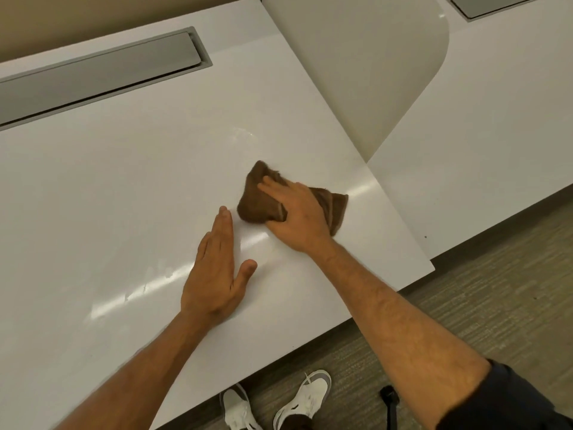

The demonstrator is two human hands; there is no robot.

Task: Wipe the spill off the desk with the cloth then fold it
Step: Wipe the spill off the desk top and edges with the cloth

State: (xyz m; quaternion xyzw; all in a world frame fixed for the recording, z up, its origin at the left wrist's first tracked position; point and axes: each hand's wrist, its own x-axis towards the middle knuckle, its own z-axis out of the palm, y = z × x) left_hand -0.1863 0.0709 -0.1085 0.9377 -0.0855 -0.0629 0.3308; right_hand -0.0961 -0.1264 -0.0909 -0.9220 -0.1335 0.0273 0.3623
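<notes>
A bunched brown cloth point(259, 200) lies on the white desk point(108, 187), right of centre. My right hand point(296, 212) presses flat on top of the cloth, fingers spread over it and thumb at its near edge. My left hand point(217, 271) rests palm down on the bare desk just left of and nearer than the cloth, fingers together, holding nothing. Faint wet streaks point(145, 287) shine on the desk to the left of my left hand, and a small glossy patch point(243, 135) lies beyond the cloth.
A grey recessed cable tray point(102, 76) runs along the desk's far edge. A second white desk point(483, 135) adjoins on the right, with a curved divider panel point(356, 63) between them. The desk's near edge point(310, 339) drops to carpet, where my white shoes point(297, 401) stand.
</notes>
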